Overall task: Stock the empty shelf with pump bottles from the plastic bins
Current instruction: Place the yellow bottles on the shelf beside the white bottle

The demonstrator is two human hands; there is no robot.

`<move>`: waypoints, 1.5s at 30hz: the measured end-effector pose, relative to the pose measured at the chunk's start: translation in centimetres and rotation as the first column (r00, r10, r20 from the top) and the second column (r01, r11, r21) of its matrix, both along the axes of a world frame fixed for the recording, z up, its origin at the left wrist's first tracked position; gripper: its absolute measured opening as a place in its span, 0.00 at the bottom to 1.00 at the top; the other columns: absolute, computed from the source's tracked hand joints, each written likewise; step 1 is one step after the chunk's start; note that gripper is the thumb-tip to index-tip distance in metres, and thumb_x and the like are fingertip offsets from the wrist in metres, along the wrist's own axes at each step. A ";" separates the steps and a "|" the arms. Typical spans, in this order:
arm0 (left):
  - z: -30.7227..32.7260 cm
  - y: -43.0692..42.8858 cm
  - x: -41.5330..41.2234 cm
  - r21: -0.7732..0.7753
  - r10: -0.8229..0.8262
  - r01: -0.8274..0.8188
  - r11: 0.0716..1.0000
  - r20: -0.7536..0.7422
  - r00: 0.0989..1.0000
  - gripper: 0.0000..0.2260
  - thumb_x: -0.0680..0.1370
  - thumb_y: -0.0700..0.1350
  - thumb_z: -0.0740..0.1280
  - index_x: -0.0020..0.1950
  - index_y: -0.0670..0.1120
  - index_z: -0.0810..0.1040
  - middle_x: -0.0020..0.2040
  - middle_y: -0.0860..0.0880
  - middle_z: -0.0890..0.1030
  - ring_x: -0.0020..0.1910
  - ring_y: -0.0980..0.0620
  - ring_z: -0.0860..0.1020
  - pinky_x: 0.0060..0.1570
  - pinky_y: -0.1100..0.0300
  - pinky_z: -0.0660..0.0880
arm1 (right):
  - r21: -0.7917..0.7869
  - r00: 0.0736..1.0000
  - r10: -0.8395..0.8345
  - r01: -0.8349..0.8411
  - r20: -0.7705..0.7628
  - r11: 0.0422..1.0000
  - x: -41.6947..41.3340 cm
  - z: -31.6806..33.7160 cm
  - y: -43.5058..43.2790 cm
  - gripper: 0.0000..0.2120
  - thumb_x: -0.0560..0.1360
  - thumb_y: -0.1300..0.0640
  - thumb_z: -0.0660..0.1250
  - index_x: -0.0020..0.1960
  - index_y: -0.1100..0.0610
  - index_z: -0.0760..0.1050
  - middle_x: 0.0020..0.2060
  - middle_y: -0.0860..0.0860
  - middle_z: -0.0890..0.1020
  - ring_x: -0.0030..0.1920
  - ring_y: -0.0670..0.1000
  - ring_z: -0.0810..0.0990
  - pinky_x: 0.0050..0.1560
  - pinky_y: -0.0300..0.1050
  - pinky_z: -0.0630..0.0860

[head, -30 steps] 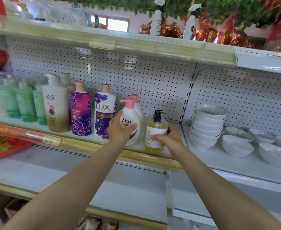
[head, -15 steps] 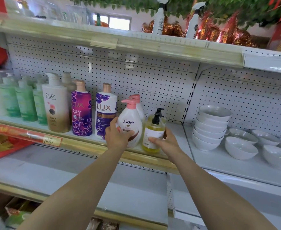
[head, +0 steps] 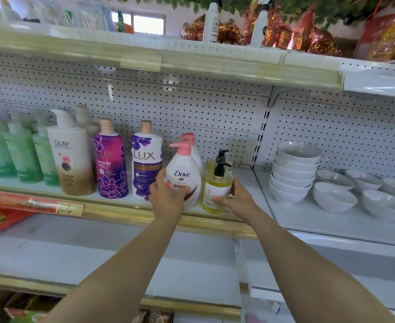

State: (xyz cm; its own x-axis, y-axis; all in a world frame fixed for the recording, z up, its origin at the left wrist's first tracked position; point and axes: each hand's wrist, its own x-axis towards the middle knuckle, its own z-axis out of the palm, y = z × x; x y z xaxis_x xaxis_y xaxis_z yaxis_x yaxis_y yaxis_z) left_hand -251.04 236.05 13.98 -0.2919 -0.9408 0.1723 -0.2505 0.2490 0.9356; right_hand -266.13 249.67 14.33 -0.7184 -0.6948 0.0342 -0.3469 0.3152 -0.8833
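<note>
Both bottles are down on the shelf [head: 121, 212]. The Dove pump bottle [head: 183, 177] stands upright at the front edge, just right of the white Lux bottle [head: 146, 159], and the yellow pump bottle [head: 216, 190] stands just beside it on the right, the two nearly touching. The left hand [head: 168, 197] is wrapped round the Dove's lower body with its fingers curled across the front. The right hand [head: 237, 200] cups the yellow one, thumb across the label and fingers round the far side.

Over the last second very little has moved. Neither bottle has lifted or tipped, and the hands keep their hold, sitting slightly lower on the bottles. This looks like a final squaring-up of the row rather than a fresh placement.

Further left stand the purple Lux bottle [head: 111, 159], the Olay bottle [head: 71, 155] and some green bottles. Stacked white bowls [head: 294, 171] sit on the next bay to the right. There is bare shelf behind the yellow bottle, so there's room for more. The bins aren't in view.
</note>
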 end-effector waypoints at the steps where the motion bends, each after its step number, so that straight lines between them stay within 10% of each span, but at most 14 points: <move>1: 0.3 0.0 0.2 0.009 -0.016 0.016 1.000 0.010 1.000 0.41 0.67 0.48 0.79 0.76 0.53 0.62 0.69 0.43 0.69 0.68 0.42 0.67 0.68 0.45 0.65 | 0.039 1.000 -0.006 0.006 -0.016 0.999 0.3 0.3 0.0 0.40 0.67 0.49 0.80 0.74 0.48 0.65 0.64 0.46 0.78 0.65 0.50 0.76 0.67 0.52 0.74; 8: 2.1 2.7 2.8 -0.034 -0.120 0.129 0.991 0.185 0.975 0.41 0.70 0.49 0.78 0.77 0.45 0.59 0.71 0.40 0.66 0.70 0.40 0.65 0.70 0.45 0.64 | 0.061 0.948 -0.137 0.161 -0.286 0.985 4.2 2.5 2.1 0.33 0.74 0.48 0.74 0.72 0.56 0.64 0.67 0.55 0.76 0.66 0.58 0.74 0.57 0.47 0.71; 21: 4.5 16.1 9.2 -0.262 0.023 0.096 0.960 0.420 0.907 0.29 0.81 0.60 0.59 0.78 0.50 0.59 0.79 0.45 0.57 0.76 0.40 0.59 0.68 0.40 0.64 | 0.302 0.781 0.114 0.100 -0.614 0.948 8.3 6.7 14.5 0.34 0.79 0.36 0.59 0.77 0.55 0.60 0.71 0.58 0.71 0.68 0.61 0.72 0.59 0.54 0.74; 45: -20.4 20.0 15.2 0.216 -0.290 0.201 0.956 0.568 0.770 0.30 0.77 0.55 0.69 0.76 0.49 0.65 0.71 0.40 0.71 0.67 0.40 0.70 0.64 0.50 0.71 | 0.556 0.973 0.206 -0.112 -0.109 0.824 13.0 -19.1 19.4 0.32 0.79 0.40 0.64 0.75 0.57 0.65 0.72 0.56 0.70 0.70 0.57 0.71 0.66 0.48 0.68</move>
State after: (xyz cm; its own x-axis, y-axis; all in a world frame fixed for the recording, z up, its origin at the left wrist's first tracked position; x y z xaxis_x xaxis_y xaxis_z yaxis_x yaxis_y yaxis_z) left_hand -235.88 256.04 -6.43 -0.5179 -0.8234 -0.2321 -0.7092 0.2614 0.6548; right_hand -253.14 269.09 -4.81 -0.6140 -0.7381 -0.2797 -0.5530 0.6552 -0.5147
